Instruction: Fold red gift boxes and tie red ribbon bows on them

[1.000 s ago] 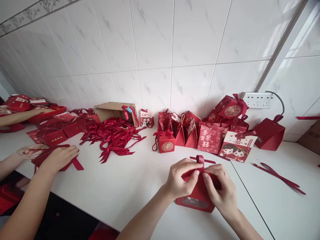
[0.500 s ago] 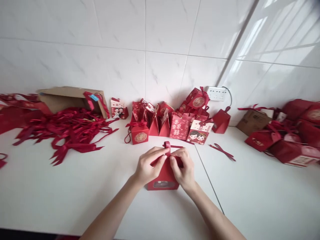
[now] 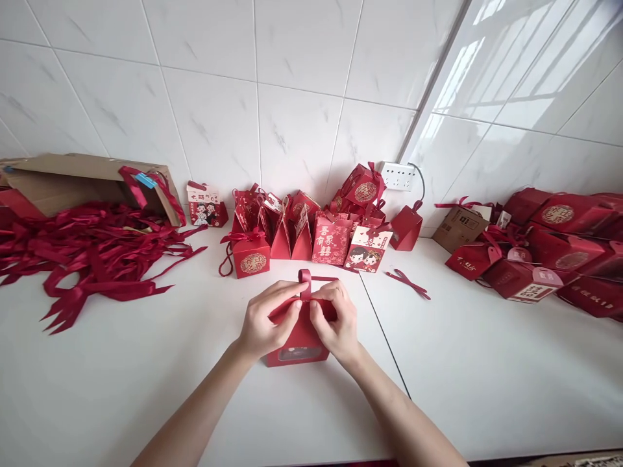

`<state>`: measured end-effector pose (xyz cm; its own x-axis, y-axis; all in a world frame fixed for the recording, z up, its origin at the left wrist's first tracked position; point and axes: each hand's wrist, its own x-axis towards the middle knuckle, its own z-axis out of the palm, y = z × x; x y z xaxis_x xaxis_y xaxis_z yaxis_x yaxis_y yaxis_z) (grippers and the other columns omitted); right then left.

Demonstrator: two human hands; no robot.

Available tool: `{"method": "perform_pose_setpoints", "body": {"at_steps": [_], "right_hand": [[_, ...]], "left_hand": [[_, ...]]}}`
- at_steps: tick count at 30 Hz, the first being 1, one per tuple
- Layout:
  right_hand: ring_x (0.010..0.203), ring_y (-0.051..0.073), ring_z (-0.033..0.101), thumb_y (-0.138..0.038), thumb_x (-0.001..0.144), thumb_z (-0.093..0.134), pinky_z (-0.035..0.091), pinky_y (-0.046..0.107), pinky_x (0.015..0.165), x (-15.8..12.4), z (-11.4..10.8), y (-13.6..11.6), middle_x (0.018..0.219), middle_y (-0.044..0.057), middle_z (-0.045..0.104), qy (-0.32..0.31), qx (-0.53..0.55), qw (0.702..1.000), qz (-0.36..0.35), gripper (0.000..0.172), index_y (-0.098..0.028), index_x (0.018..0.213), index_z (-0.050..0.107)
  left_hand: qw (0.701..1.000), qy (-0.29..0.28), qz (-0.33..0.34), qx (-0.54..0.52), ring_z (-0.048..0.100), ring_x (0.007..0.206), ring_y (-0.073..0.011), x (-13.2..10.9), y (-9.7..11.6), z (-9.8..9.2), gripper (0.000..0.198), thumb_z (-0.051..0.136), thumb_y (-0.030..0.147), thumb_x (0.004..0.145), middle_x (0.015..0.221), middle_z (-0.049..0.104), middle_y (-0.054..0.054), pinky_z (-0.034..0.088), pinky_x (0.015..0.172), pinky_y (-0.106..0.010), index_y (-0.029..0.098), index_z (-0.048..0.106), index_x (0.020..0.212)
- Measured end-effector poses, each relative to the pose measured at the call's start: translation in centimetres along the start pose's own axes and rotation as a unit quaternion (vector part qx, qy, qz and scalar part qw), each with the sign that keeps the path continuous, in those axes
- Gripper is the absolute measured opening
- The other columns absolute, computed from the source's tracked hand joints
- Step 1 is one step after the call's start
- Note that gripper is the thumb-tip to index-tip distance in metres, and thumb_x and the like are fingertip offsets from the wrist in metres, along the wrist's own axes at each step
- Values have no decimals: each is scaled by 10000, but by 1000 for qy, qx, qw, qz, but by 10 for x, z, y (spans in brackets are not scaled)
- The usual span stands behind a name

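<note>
A red gift box [image 3: 302, 334] with a clear window low on its front stands upright on the white table. A dark red ribbon [image 3: 305, 279] forms a loop at its top, and one end stretches off to the right behind my fingers. My left hand [image 3: 272, 318] pinches at the top from the left, with thumb and fingertips close to the loop's base. From the right, my right hand [image 3: 335, 318] pinches at the same top edge, its thumb in front. Both hands are closed; the exact grip on the ribbon is partly hidden by the fingers.
A heap of dark red ribbons [image 3: 107, 246] spills from a cardboard box [image 3: 53, 188] at left. Several red gift boxes [image 3: 252, 257] line the wall, below a power strip [image 3: 400, 176]. More boxes [image 3: 525, 282] are piled at right. One loose ribbon [image 3: 409, 283] lies nearby.
The camera view has turned slightly to the right, so everything sits further left in the picture. Both hands keep much the same pinch at the top of the box.
</note>
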<state>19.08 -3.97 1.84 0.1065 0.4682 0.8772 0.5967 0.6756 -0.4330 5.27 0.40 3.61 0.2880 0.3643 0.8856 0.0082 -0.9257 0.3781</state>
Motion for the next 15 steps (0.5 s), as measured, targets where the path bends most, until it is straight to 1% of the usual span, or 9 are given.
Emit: {"method": "perform_pose_setpoints", "body": {"at_steps": [5,11,15], "right_hand": [[688,147,506,-130,856,522,459,314,621,0,0,0,744,-2,527,-5,1,1000,3,90,-219,856,533],[661,140,502,-144,856,526,443,294,595,2,0,-2,715,-13,518,-6,-3,1000,30,97,-217,793,514],[664,140,507,-150,850,536,442,291,598,1,0,-1,717,-15,518,-6,-1,999,32,93,-218,794,506]], "left_hand": [[1000,3,-4,1,643,788,-137,0,0,1,347,530,22,807,879,681,-37,553,693,-236,190,641,1090],[1000,15,8,8,634,764,-130,0,1,3,447,524,8,805,894,686,-34,547,671,-237,214,590,1196],[1000,12,4,4,639,754,-133,0,1,3,442,521,33,814,881,687,-33,552,654,-239,218,584,1211]]}}
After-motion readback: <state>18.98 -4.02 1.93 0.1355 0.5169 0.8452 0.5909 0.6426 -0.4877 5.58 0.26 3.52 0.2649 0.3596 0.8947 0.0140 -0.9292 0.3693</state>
